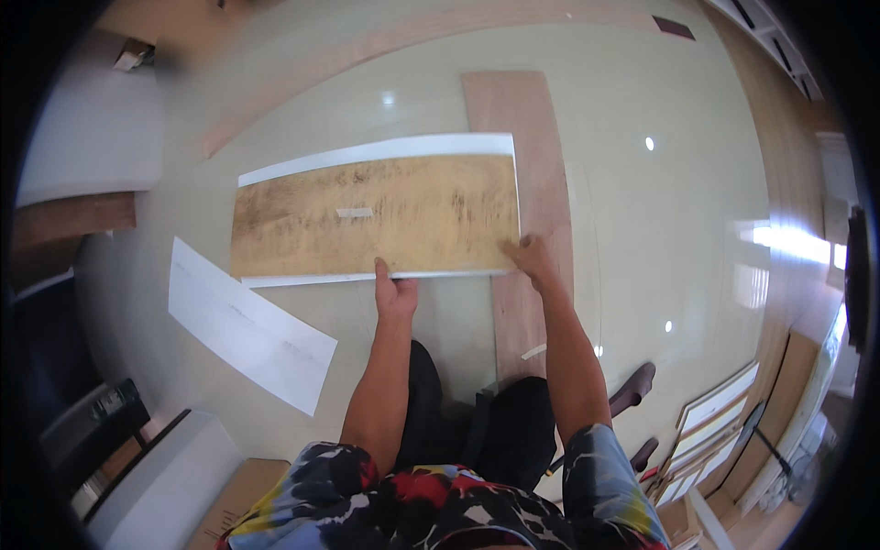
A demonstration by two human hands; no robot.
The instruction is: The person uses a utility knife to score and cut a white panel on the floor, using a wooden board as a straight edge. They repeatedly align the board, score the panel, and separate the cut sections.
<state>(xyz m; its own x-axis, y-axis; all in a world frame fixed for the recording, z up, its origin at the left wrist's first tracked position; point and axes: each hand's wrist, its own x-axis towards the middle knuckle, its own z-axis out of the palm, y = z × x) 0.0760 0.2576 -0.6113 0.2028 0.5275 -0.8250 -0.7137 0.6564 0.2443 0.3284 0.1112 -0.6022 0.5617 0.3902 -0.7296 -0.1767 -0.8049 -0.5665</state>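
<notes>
A long wooden board [440, 213], brown and stained with dark streaks, lies in front of me with a short strip of pale tape [355, 213] near its middle. White sheet [376, 152] shows as a strip along its far edge, and white also borders the near and right edges. My left hand [396, 293] grips the near edge, thumb on top and the other fingers hidden below. At the near right corner, my right hand [530, 257] is closed, its fingertips on the board's edge; whether it also holds the white sheet is hidden.
A reddish plywood strip [506, 101] runs under the board's right end. A loose white sheet [252, 325] lies on the tiled floor at left. Stacked panels [710, 422] stand at the lower right, near another person's feet [634, 387]. A long thin strip [302, 87] curves across the far floor.
</notes>
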